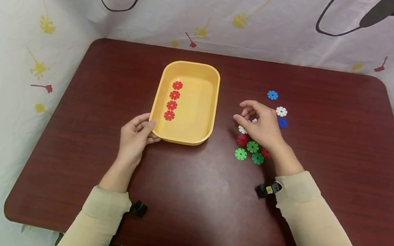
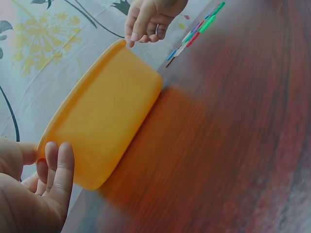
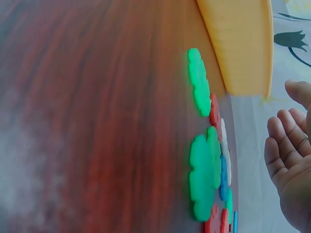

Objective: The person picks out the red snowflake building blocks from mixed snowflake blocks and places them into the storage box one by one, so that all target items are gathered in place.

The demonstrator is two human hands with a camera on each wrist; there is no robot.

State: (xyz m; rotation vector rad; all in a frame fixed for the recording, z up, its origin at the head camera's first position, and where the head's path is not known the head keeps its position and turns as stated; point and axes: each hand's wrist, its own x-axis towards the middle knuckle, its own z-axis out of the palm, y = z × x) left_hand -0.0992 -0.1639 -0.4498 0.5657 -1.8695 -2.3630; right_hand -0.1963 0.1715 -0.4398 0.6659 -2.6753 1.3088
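Note:
A yellow plastic tray (image 1: 196, 107) lies on the table, with a column of several red snowflake discs (image 1: 172, 105) along its left side. My left hand (image 1: 134, 136) pinches the tray's near-left corner, thumb at the rim and fingers against the outer wall (image 2: 104, 116). To the tray's right, my right hand (image 1: 264, 126) hovers over loose discs, fingers loosely bent and nothing visible between them. Below it lie a white disc (image 1: 242, 129), a red disc (image 1: 242, 140) and several green discs (image 1: 252, 146). The right hand partly hides some pieces.
Beyond the right hand lie a light blue disc (image 1: 272, 95), another white disc (image 1: 281, 111) and a dark blue disc (image 1: 282, 122). The dark red wooden table (image 1: 109, 81) has rounded corners. Patterned white cloth (image 1: 215, 16) hangs behind it.

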